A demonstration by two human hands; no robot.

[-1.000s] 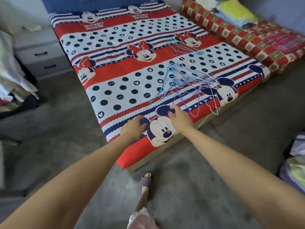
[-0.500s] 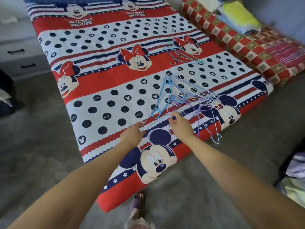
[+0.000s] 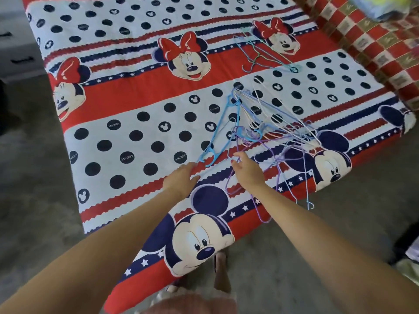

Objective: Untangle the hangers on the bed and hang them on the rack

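hanger tangle [image 3: 267,130]: wire hangers knotted on bed [image 3: 136,105], near its edge
blue hanger [image 3: 217,137]: outermost, take first
right hand [image 3: 248,171]: fingers loosely spread, touching purple wire, probably no pinch
left hand [image 3: 181,180]: fingers straight, flat on cover
tip: hold pile, lift hook clear

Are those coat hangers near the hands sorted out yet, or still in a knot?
Still tangled: the hangers lie crossed over one another in one pile on the bed.

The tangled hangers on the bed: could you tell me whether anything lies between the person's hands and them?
Nothing visible does. The left hand and right hand hover open over bare bedsheet, just short of the tangled hangers. The rack is out of view.
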